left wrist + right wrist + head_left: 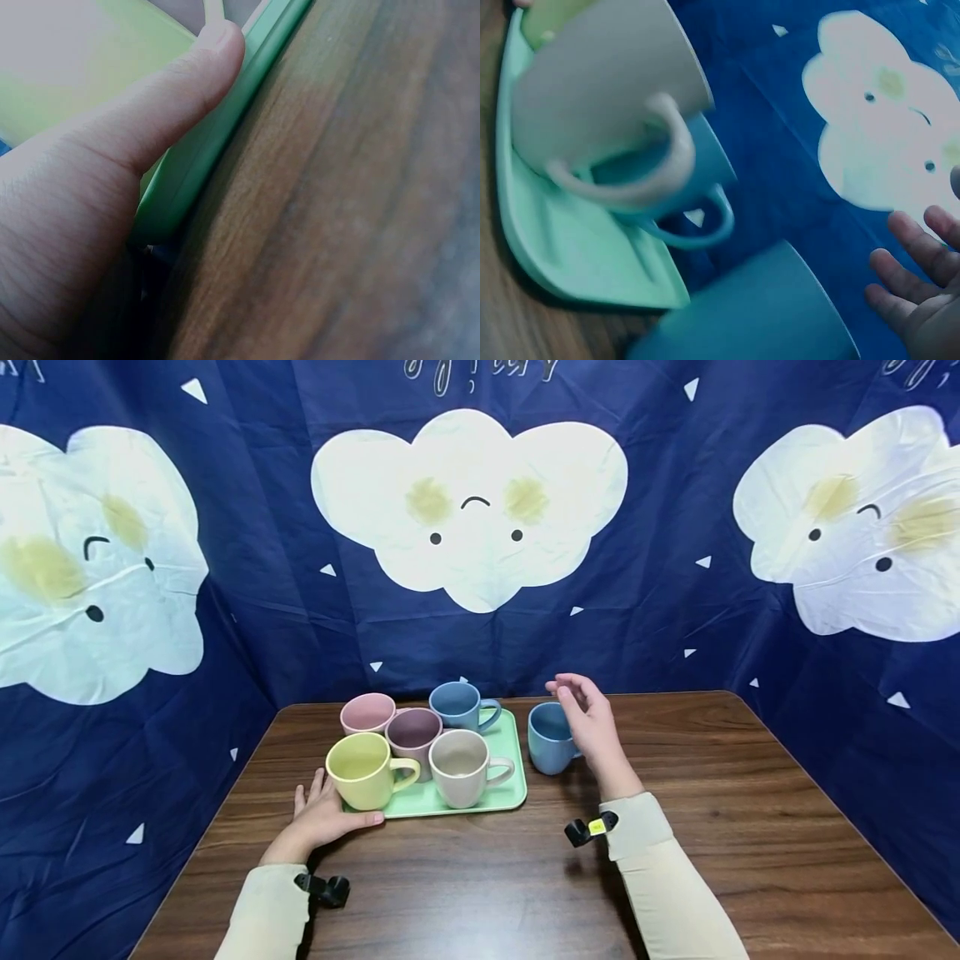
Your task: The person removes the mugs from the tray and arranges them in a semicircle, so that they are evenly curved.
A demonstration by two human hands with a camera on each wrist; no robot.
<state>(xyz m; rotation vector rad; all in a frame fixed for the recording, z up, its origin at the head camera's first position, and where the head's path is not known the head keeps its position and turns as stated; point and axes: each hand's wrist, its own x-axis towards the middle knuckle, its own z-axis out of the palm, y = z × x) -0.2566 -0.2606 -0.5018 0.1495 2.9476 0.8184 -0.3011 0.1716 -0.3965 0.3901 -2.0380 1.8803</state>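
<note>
A light green tray (516, 789) carries a yellow mug (362, 781), a pink mug (367, 713), a purple mug (414, 735), a grey mug (460, 768) and a blue mug (454, 703). My left hand (322, 814) rests against the tray's front left corner beside the yellow mug, its thumb (176, 97) laid along the front rim and its other fingers spread at the left side. A second blue mug (550, 747) stands upright on the table, right of the tray. My right hand (590, 718) is just above and right of that mug, fingers relaxed and holding nothing; it overlaps the mug's handle side.
Everything stands on a brown wooden table (465, 885). Behind it and along both sides hangs a dark blue cloth (465, 643) with white clouds. Each wrist wears a small black camera, the right one (577, 832) hanging over the table surface.
</note>
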